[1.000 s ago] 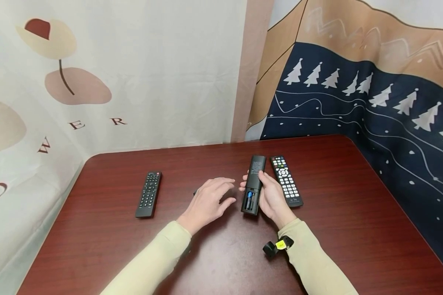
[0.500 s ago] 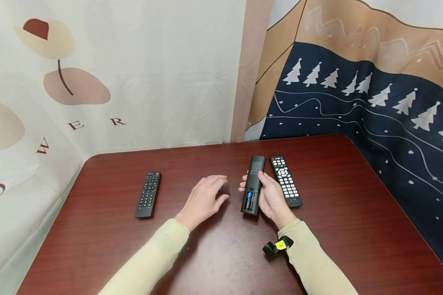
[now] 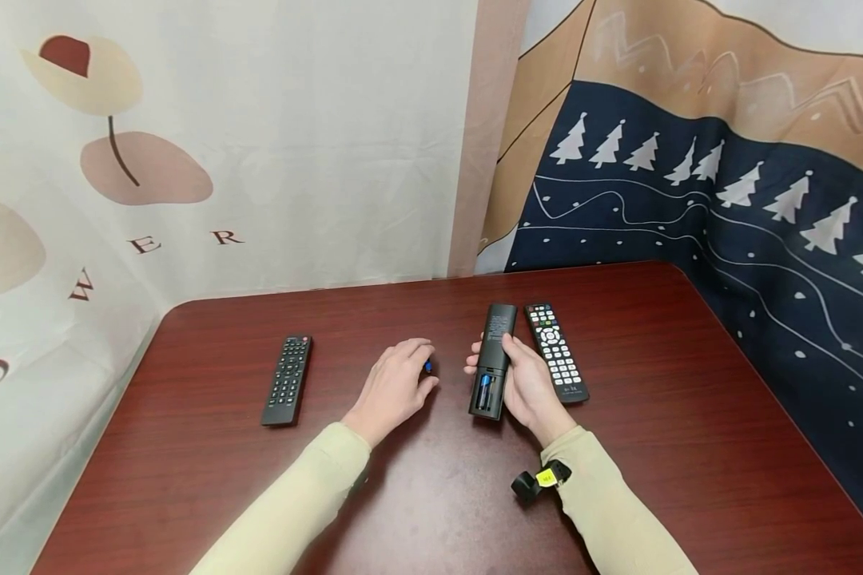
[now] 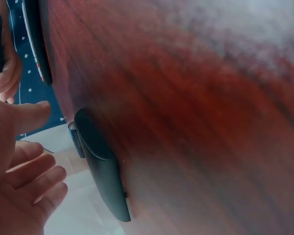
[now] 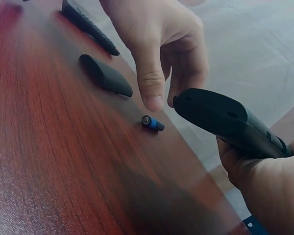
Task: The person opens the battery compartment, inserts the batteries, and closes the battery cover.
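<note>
My right hand (image 3: 532,387) grips a black remote control (image 3: 499,327), its back turned up. Its battery bay is uncovered, with a blue-and-black battery (image 3: 485,391) inside. To the left, my left hand (image 3: 394,387) hovers above the table with fingers loosely bent and nothing held. Below it lies a loose battery (image 5: 153,124), which peeks out blue beside the fingers in the head view. A black battery cover (image 5: 105,77) rests on the table near that battery. The left wrist view shows the cover (image 4: 102,169) close by the open left hand.
A second remote control (image 3: 557,355) with white keys lies just right of the right hand. Another black remote (image 3: 288,379) lies on the left of the dark red table (image 3: 431,511). Printed curtains (image 3: 331,160) hang behind the table. A black wrist camera (image 3: 539,481) is on the right wrist.
My left hand has drifted a little left, so the loose blue battery comes into sight beside its fingers. The right hand and its remote control have stayed in place.
</note>
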The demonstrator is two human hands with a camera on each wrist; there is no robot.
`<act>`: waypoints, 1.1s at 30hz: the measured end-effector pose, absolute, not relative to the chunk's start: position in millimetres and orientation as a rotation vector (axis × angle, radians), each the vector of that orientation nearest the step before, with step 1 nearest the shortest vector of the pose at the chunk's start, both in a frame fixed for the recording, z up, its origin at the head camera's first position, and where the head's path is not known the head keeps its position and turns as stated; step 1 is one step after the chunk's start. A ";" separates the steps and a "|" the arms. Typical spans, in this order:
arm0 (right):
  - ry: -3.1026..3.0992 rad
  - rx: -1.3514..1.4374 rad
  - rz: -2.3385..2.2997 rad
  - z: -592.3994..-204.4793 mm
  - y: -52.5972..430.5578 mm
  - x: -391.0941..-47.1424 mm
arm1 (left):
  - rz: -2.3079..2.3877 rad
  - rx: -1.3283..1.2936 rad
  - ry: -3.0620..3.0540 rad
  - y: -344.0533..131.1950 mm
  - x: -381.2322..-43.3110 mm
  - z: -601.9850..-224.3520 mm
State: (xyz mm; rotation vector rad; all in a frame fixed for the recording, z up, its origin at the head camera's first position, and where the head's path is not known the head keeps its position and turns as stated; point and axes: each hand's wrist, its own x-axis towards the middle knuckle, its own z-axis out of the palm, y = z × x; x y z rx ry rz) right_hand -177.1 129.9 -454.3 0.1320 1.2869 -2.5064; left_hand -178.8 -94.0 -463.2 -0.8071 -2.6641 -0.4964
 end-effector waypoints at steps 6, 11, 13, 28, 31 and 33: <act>1.291 0.122 -2.498 -454.5 130.4 -177.3 | -0.482 -0.787 -2.709 -93.7 -180.2 -463.8; 1.291 0.129 -2.500 -454.3 130.3 -177.3 | -0.462 -0.775 -2.747 -93.6 -182.2 -465.5; 1.289 0.132 -2.501 -454.3 130.2 -177.5 | -0.456 -0.771 -2.766 -93.4 -183.0 -465.6; 1.298 0.126 -2.497 -454.5 130.9 -177.3 | -0.435 -0.785 -2.809 -92.2 -187.1 -466.4; 1.295 0.127 -2.498 -454.5 131.0 -177.1 | -0.434 -0.791 -2.801 -92.0 -187.7 -466.9; 1.293 0.128 -2.499 -454.5 130.8 -177.2 | -0.435 -0.792 -2.803 -92.2 -188.0 -467.2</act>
